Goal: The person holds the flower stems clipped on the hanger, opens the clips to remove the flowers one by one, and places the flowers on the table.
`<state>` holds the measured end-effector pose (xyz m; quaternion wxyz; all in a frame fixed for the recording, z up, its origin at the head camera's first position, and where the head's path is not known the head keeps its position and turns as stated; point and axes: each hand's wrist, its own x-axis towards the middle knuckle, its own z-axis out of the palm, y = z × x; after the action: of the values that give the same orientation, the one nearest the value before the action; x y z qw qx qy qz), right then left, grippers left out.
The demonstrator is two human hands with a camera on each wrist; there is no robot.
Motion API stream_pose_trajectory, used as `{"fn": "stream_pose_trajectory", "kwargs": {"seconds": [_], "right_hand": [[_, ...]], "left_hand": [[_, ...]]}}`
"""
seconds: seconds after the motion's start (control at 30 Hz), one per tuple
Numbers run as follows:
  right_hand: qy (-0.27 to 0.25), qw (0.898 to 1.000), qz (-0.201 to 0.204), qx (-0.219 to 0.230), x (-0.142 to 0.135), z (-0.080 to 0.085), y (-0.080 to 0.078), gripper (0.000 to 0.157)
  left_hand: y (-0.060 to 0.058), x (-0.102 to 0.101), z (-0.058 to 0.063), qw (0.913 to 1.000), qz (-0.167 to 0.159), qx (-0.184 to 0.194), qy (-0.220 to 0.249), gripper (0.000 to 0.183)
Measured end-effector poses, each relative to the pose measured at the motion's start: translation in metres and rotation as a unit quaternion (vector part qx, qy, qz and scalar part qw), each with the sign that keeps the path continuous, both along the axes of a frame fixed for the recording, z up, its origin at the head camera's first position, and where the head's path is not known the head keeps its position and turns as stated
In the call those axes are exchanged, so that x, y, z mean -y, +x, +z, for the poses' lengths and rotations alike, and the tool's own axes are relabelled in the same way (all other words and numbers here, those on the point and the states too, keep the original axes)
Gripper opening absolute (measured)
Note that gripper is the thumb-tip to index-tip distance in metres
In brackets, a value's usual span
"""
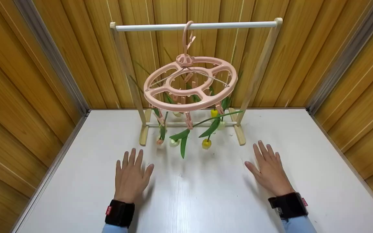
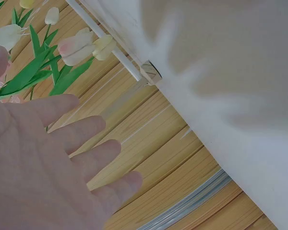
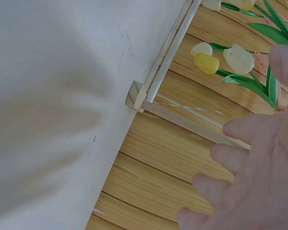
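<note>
My left hand (image 1: 130, 178) hovers palm down above the white table, fingers straight and spread, holding nothing. On the other side, my right hand (image 1: 269, 171) is held the same way, its thumb pointing inward. Beyond and between them hangs a pink round clip hanger (image 1: 186, 106). Pink clothespins (image 1: 189, 120) under its ring hold several artificial tulips head down. Among these are a yellow tulip (image 1: 206, 143), a white tulip (image 1: 174, 142) and a pinkish tulip (image 2: 76, 48). One green stem (image 1: 217, 118) slants sideways near the front clips. Both hands are apart from the flowers.
A wooden stand (image 1: 261, 71) with a white top rod (image 1: 231, 25) carries the hanger by its hook (image 1: 184, 38). Its feet (image 1: 143, 137) rest on the white table (image 1: 186, 200). Wood-patterned panels (image 1: 89, 58) enclose the back and both sides.
</note>
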<state>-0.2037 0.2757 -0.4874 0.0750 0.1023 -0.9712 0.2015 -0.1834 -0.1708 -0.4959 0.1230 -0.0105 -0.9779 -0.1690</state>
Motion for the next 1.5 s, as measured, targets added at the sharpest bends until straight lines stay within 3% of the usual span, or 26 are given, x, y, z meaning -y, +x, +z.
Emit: {"fn": "stream_pose_trajectory", "kwargs": {"seconds": [0.3,0.6,1.13,1.5], "right_hand": [[-0.028,1.0,0.006,-0.002,0.003,0.004,0.001,0.075],[-0.044,0.998,0.02,-0.03,0.006,0.009,0.0,0.072],[-0.085,0.993,0.051,-0.061,0.018,0.02,0.0,0.07],[-0.137,0.971,0.092,-0.171,0.034,0.028,-0.006,0.048]], "left_hand": [[0.002,-0.003,0.006,0.9996,-0.008,-0.026,0.001,0.066],[0.002,-0.017,0.022,0.9961,-0.028,-0.079,0.028,0.063],[-0.001,-0.044,0.045,0.9746,-0.085,-0.199,0.059,0.05],[-0.001,-0.066,0.06,0.9603,-0.122,-0.236,0.084,0.051]]}}
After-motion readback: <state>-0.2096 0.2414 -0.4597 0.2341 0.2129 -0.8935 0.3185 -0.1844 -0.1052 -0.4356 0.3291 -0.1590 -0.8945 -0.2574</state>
